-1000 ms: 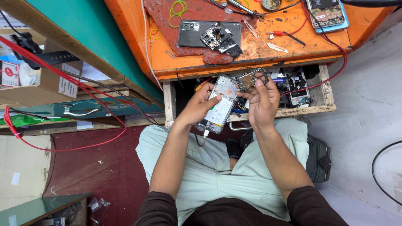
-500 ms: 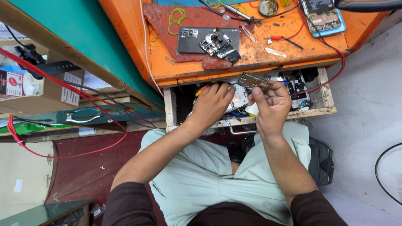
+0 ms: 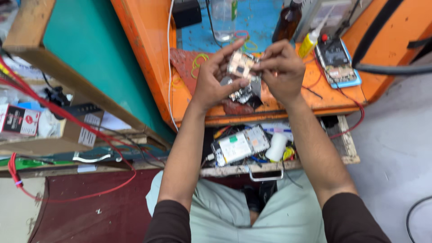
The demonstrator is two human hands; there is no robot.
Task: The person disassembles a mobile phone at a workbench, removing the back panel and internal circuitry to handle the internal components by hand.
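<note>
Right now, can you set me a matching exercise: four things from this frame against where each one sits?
Things:
1. small circuit board
2. opened phone
3. brown bottle
4. phone in a blue case

Places:
A. in the open drawer
B. right end of the orange bench
C. between both hands' fingertips
D. back of the bench, on the blue mat

Pairs: 1-C, 2-A, 3-D, 4-B

I have only the head view: it looks steeply down from above my forearms, close in, facing forward over my lap toward the orange bench [image 3: 148, 67] and the open drawer [image 3: 346, 148] beneath it. No second view overlaps it.
</note>
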